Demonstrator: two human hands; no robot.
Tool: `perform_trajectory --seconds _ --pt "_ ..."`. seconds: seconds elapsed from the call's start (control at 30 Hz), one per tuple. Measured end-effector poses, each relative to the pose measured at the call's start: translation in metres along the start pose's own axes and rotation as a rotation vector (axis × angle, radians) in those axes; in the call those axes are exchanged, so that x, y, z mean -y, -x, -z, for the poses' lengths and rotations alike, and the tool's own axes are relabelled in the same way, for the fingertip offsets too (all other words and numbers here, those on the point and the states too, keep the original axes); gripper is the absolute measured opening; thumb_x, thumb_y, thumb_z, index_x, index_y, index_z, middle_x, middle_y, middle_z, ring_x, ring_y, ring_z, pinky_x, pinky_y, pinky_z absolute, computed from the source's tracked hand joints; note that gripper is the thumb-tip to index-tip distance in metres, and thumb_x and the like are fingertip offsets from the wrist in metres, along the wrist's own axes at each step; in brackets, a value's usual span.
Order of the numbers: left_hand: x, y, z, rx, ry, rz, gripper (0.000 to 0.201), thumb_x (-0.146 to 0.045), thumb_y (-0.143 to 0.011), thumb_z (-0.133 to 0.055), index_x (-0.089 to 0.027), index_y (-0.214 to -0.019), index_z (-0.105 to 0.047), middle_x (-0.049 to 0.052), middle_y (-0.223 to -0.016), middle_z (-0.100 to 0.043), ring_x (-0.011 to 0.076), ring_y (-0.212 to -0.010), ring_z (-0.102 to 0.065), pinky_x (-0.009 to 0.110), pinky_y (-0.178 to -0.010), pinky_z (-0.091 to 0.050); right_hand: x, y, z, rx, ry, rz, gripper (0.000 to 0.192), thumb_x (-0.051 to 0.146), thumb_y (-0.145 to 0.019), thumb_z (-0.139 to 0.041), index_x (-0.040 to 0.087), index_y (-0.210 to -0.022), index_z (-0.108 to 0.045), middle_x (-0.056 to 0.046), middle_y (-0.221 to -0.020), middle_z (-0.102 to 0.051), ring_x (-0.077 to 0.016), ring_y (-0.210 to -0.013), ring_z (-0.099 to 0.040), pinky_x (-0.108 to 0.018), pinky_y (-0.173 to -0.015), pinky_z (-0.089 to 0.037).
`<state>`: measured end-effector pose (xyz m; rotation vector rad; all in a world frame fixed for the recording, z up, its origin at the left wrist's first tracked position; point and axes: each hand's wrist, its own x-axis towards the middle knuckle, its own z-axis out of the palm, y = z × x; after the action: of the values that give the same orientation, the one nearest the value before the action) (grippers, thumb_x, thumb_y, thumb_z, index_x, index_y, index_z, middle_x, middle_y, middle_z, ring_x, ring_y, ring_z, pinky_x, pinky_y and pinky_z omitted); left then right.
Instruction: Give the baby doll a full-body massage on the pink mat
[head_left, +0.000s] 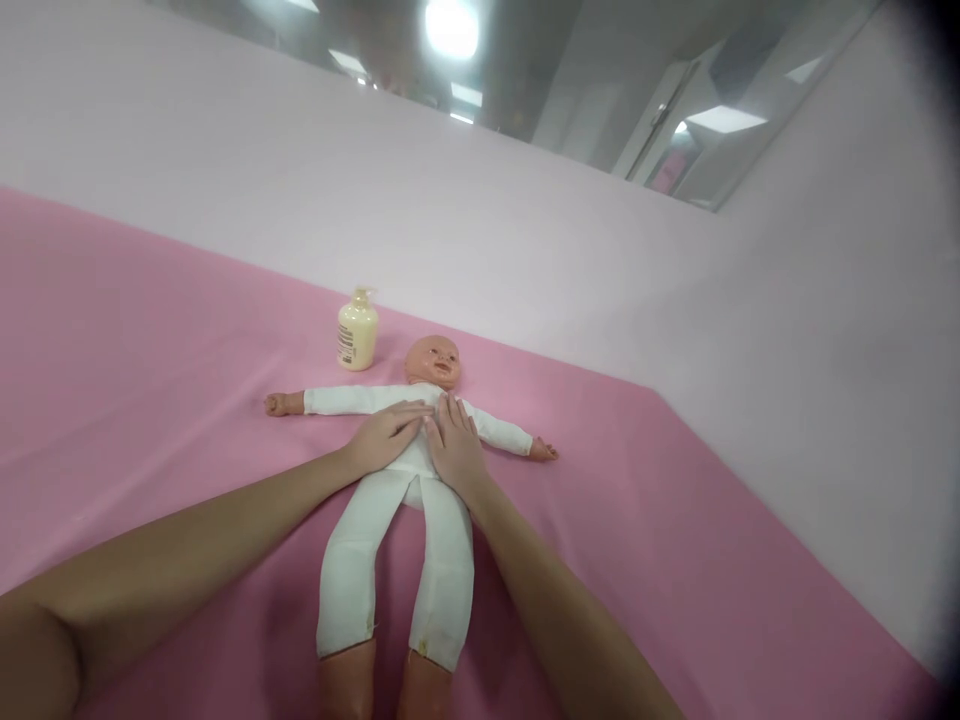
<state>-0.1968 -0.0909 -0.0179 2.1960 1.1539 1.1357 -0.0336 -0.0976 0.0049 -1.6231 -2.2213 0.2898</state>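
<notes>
Doll [411,470] lies face up on the pink desk [150,330], arms spread, legs toward the camera, dressed in a white suit. Both hands rest flat on its chest, open with fingers together: the left hand [386,436] comes in from the left, fingertips pointing across the chest, and the right hand [454,450] lies just beside it, fingers pointing up toward the head. The two touch or nearly touch at the middle of the chest. A cream pump bottle [357,332] stands near the head, apart from the doll. For a chest stroke like this, I judge it best to keep the palms flat, press lightly and evenly, and avoid bunching the cloth or shifting the doll sideways.
</notes>
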Motion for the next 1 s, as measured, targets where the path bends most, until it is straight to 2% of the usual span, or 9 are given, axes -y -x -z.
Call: perform_trajectory --seconds 0.1,0.27,0.4,0.53,0.67,0.77,0.83,0.9,1.0 --pt "0.008 -0.002 -0.003 -0.034 -0.039 0.107 0.053 -0.04 -0.097 -0.028 -0.017 -0.137 -0.053 0.005 -0.147 -0.049 0.02 -0.142 -0.036 0.042 -0.12 -0.025 0.007 0.007 -0.003 -0.004 0.074 -0.054 0.073 0.049 -0.098 -0.029 0.001 -0.152 -0.016 -0.021 -0.159 -0.016 -0.0323 -0.149 -0.014 -0.051 -0.119 -0.017" --pt "0.016 -0.003 -0.006 -0.03 -0.068 0.161 0.062 -0.044 -0.098 -0.018 -0.012 -0.146 -0.039 0.008 -0.156 -0.033 0.0194 -0.147 -0.026 0.043 -0.122 -0.019 0.014 0.017 -0.001 0.002 0.136 0.021 0.078 0.055 -0.096 -0.031 -0.001 -0.151 -0.02 -0.027 -0.157 -0.016 -0.0375 -0.148 -0.015 -0.057 -0.116 -0.019" --pt "0.013 -0.002 -0.005 -0.014 -0.05 0.151 0.063 -0.046 -0.099 -0.016 -0.012 -0.148 -0.035 0.008 -0.156 -0.033 0.0198 -0.147 -0.024 0.042 -0.122 -0.019 0.014 0.019 0.007 0.078 0.128 0.239 0.074 0.053 -0.097 -0.029 0.003 -0.151 -0.022 -0.021 -0.159 -0.014 -0.0332 -0.15 -0.009 -0.057 -0.118 -0.012" --pt "0.011 0.0 -0.003 -0.021 -0.046 0.141 0.062 -0.046 -0.099 -0.015 -0.015 -0.149 -0.033 0.007 -0.155 -0.036 0.0195 -0.146 -0.027 0.042 -0.121 -0.021 0.01 0.018 0.017 0.168 0.001 0.451 0.065 0.05 -0.097 -0.033 0.014 -0.151 -0.027 -0.012 -0.157 -0.027 -0.0249 -0.15 -0.015 -0.054 -0.121 -0.006" --pt "0.014 0.0 -0.002 -0.024 -0.033 0.144 0.06 -0.046 -0.099 -0.014 -0.017 -0.146 -0.04 0.005 -0.154 -0.038 0.0188 -0.145 -0.029 0.041 -0.121 -0.022 0.002 0.013 0.023 0.219 -0.224 0.526 0.041 0.04 -0.097 -0.038 0.028 -0.13 -0.059 -0.003 -0.14 -0.056 -0.0201 -0.145 -0.031 -0.051 -0.121 -0.01" --pt "0.019 -0.001 -0.005 -0.047 -0.044 0.202 0.061 -0.046 -0.099 -0.018 -0.015 -0.145 -0.04 0.006 -0.155 -0.037 0.0195 -0.147 -0.025 0.041 -0.121 -0.021 -0.003 0.01 0.023 0.236 -0.459 0.48 0.037 0.036 -0.095 -0.039 0.024 -0.093 -0.075 -0.001 -0.105 -0.075 -0.0181 -0.126 -0.055 -0.045 -0.119 -0.02" --pt "0.023 -0.001 -0.007 -0.067 -0.061 0.263 0.061 -0.047 -0.098 -0.021 -0.015 -0.147 -0.038 0.007 -0.155 -0.035 0.0209 -0.147 -0.024 0.042 -0.121 -0.022 -0.005 0.009 0.021 0.195 -0.602 0.365 0.044 0.037 -0.094 -0.039 0.02 -0.066 -0.068 -0.002 -0.078 -0.074 -0.0183 -0.103 -0.067 -0.04 -0.11 -0.036" --pt "0.026 -0.002 -0.009 -0.077 -0.091 0.304 0.061 -0.048 -0.097 -0.024 -0.015 -0.148 -0.035 0.009 -0.156 -0.033 0.0225 -0.147 -0.024 0.043 -0.12 -0.023 -0.006 0.009 0.016 0.123 -0.684 0.235 0.048 0.04 -0.092 -0.039 0.02 -0.052 -0.055 -0.001 -0.056 -0.063 -0.0171 -0.078 -0.067 -0.033 -0.088 -0.049" --pt "0.025 -0.001 -0.008 -0.045 -0.168 0.283 0.063 -0.048 -0.096 -0.028 -0.014 -0.149 -0.033 0.01 -0.157 -0.031 0.0246 -0.147 -0.024 0.045 -0.119 -0.023 -0.004 0.009 0.01 -0.019 -0.659 0.121 0.047 0.042 -0.09 -0.042 0.021 -0.048 -0.042 0.004 -0.045 -0.043 -0.0119 -0.052 -0.049 -0.024 -0.058 -0.042"
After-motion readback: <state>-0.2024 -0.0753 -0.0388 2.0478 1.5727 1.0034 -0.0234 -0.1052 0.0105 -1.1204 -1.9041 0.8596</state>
